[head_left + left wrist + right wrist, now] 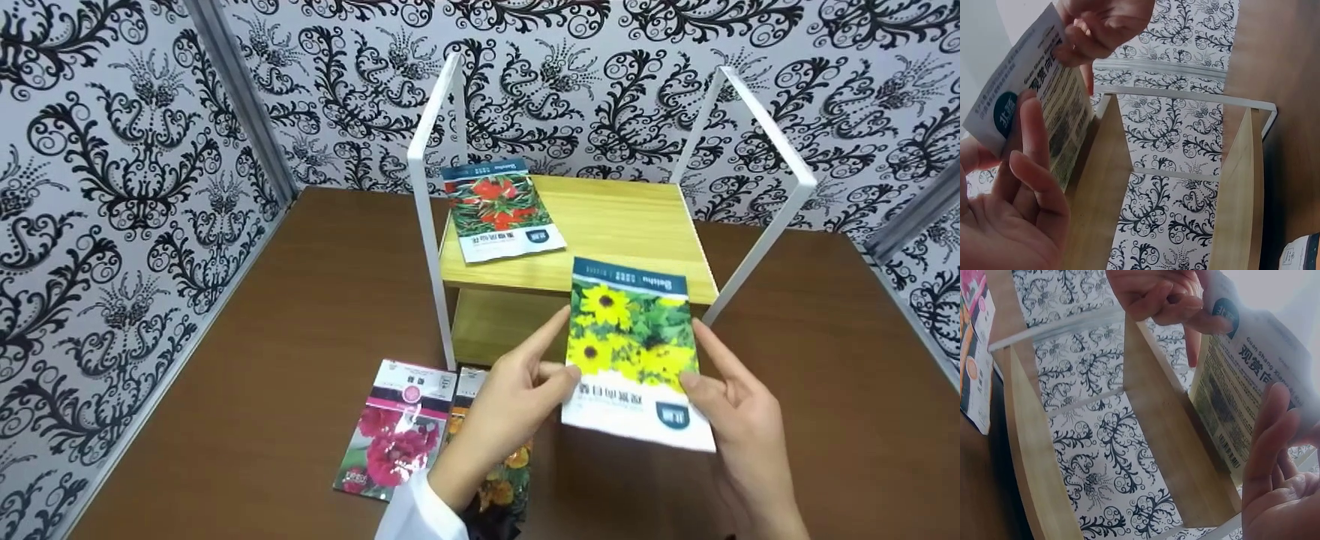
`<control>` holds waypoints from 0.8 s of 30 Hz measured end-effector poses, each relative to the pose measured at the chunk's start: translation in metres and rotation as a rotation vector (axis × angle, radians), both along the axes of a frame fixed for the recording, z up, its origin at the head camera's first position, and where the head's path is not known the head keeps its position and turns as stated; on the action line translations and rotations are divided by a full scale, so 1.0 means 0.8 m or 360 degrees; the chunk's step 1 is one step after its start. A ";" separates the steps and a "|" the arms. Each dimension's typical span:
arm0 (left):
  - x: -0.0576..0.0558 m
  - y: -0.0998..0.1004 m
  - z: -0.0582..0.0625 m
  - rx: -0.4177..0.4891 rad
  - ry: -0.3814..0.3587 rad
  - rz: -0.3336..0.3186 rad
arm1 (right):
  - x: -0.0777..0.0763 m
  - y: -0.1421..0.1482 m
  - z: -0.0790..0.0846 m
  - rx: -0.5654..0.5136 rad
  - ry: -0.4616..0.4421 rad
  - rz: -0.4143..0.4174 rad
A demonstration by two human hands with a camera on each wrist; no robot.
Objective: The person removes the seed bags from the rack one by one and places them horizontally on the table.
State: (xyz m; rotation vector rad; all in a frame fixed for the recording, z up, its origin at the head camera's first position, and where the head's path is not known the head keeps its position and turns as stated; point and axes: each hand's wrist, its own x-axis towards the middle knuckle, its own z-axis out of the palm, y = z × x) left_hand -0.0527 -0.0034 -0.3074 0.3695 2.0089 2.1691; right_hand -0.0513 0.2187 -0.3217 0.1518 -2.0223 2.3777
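Observation:
A seed packet with yellow flowers point(634, 341) is held up in front of the shelf, tilted, its blue band at the far end. My left hand point(517, 401) pinches its left edge between thumb and fingers. At the opposite edge, my right hand point(742, 420) grips it the same way. The printed back of the yellow-flower packet point(1230, 394) shows in the right wrist view. Behind it, a red-flower seed packet point(499, 206) lies on the left part of the wooden top shelf point(619, 217).
White metal side frames point(427, 195) rise at both ends of the two-tier shelf, above a lower board point(499, 326). On the brown table point(300, 300) lie a pink-flower packet point(394, 442) and an orange-flower packet point(510, 480), the latter partly under my left forearm. Patterned walls stand behind and left.

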 end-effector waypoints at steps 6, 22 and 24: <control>0.001 -0.002 -0.019 0.0008 0.0000 -0.0068 | 0.024 0.001 -0.001 0.0062 -0.0152 -0.0040; 0.023 -0.002 -0.042 0.0059 -0.0053 -0.0091 | 0.045 -0.001 -0.019 0.0139 -0.0299 -0.0104; 0.022 -0.002 -0.050 0.0063 -0.0039 -0.0090 | 0.046 -0.001 -0.024 0.0143 -0.0236 -0.0094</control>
